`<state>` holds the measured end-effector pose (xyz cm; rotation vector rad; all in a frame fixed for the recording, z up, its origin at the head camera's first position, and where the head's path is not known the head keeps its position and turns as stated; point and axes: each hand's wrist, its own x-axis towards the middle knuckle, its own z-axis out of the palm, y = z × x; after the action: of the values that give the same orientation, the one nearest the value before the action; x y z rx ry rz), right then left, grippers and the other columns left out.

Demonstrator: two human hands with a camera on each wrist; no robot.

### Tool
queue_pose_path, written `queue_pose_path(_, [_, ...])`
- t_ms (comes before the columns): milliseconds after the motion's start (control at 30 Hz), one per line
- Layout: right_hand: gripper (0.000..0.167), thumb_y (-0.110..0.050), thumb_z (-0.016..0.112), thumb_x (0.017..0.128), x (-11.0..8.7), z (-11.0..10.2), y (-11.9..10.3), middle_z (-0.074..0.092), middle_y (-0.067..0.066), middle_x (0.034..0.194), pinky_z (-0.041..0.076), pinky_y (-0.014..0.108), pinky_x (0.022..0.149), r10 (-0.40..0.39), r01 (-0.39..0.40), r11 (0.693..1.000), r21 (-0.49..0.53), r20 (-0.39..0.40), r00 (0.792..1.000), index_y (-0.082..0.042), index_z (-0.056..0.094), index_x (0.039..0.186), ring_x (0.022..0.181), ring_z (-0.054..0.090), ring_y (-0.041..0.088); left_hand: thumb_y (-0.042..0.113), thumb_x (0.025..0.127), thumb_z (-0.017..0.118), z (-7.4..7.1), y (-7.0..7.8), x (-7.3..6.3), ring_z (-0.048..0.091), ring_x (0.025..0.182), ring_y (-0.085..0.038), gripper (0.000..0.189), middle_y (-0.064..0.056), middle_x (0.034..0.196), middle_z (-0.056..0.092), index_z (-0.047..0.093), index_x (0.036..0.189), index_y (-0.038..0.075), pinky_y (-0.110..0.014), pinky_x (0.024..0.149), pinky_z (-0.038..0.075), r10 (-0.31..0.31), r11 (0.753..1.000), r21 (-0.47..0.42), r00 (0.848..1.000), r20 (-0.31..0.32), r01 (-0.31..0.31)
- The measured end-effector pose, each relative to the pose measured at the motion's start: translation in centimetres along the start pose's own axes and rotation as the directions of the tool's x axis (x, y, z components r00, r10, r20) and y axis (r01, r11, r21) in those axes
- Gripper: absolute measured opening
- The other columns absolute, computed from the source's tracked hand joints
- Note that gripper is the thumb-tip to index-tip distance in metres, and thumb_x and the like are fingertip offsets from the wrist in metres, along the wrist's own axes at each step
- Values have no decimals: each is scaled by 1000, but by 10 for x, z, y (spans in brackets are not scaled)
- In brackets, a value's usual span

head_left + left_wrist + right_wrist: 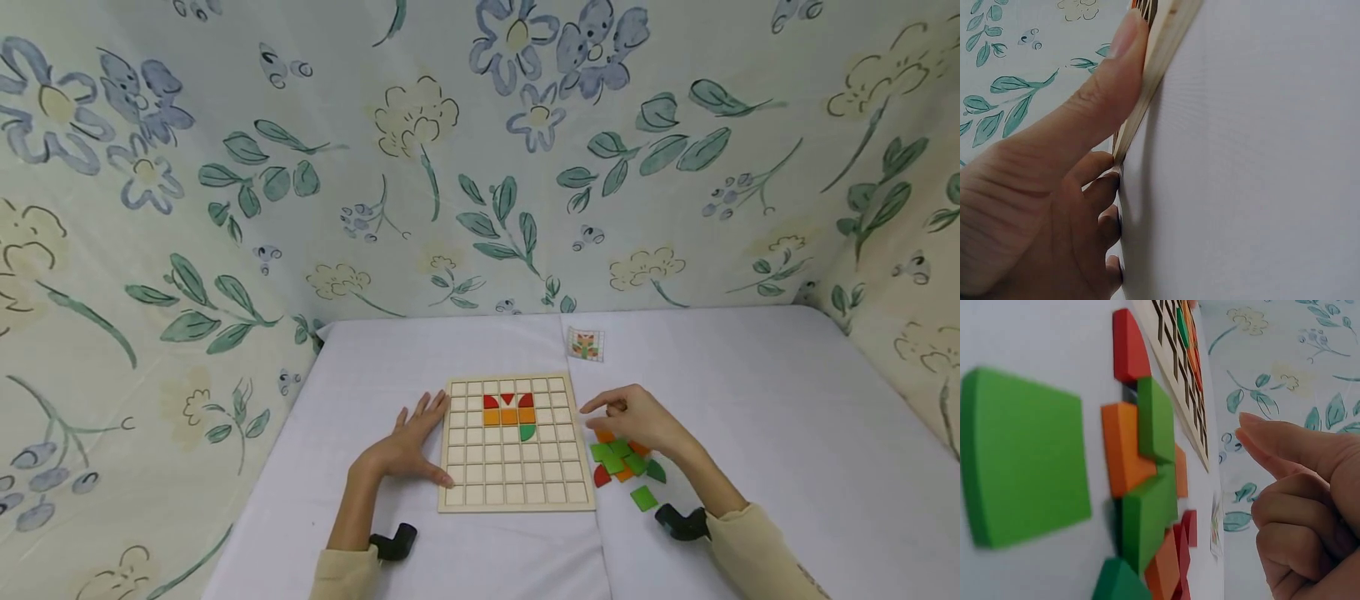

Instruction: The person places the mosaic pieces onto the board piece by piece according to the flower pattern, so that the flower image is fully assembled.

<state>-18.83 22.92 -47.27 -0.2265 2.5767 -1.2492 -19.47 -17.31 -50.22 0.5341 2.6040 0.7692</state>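
A pale wooden grid board [472, 454] lies on the white cloth. In its upper middle, red pieces [491, 402] sit above a row of orange squares [509, 417], with a green quarter-round piece [527, 432] below the right one. My left hand [405, 442] spreads along the board's left edge, its thumb resting on the lower left corner. Just off the right edge hovers my right hand [633, 417], above loose pieces. Its thumb and index fingertips come together in the right wrist view, the other fingers curl in, and no piece shows between them.
Right of the board lies a pile of green, orange and red pieces [618, 447], some overlapping. A single green square [643, 498] lies nearer the front. Behind the board is a small picture card [586, 344]. Floral fabric [495, 233] hangs behind the table.
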Motion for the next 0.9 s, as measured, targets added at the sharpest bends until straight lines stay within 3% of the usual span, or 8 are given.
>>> queue_pose_path(300, [32, -24, 79, 92, -20, -31, 22, 31, -4, 59, 34, 27, 56, 76, -75, 997, 2, -36, 996, -6, 76, 118, 60, 48, 17, 42, 63, 99, -1, -1, -1, -5, 164, -30, 137, -5, 176, 6, 15, 167, 12, -60, 132, -4, -12, 1000, 10, 1000, 10, 12])
queue_pose_path(533, [31, -12, 79, 88, -22, -47, 42, 28, -4, 61, 35, 25, 58, 60, -61, 998, 9, 39, 997, -3, 76, 118, 58, 32, 12, 43, 62, 99, 1, -2, 2, -5, 164, -30, 138, -5, 176, 7, 15, 167, 11, -60, 132, -5, -1, 1000, -1, 1000, -2, 1])
queue_pose_path(667, [29, -10, 80, 86, -22, -53, 56, 32, -4, 63, 29, 25, 55, 89, -92, 995, 24, 101, 991, -7, 79, 114, 58, 32, 11, 43, 62, 99, 1, -2, 2, -5, 164, -31, 138, -5, 176, 7, 15, 167, 11, -60, 132, -4, -8, 1000, 5, 1000, -2, 8])
queue_pose_path(900, [31, -6, 82, 82, -22, -53, 75, 31, -3, 61, 26, 28, 56, 72, -88, 994, 69, 202, 977, -1, 78, 112, 57, 32, 10, 43, 62, 99, 0, -1, 2, -5, 164, -31, 138, -5, 176, 6, 15, 167, 12, -60, 132, -5, -6, 1000, 4, 1000, 3, 6])
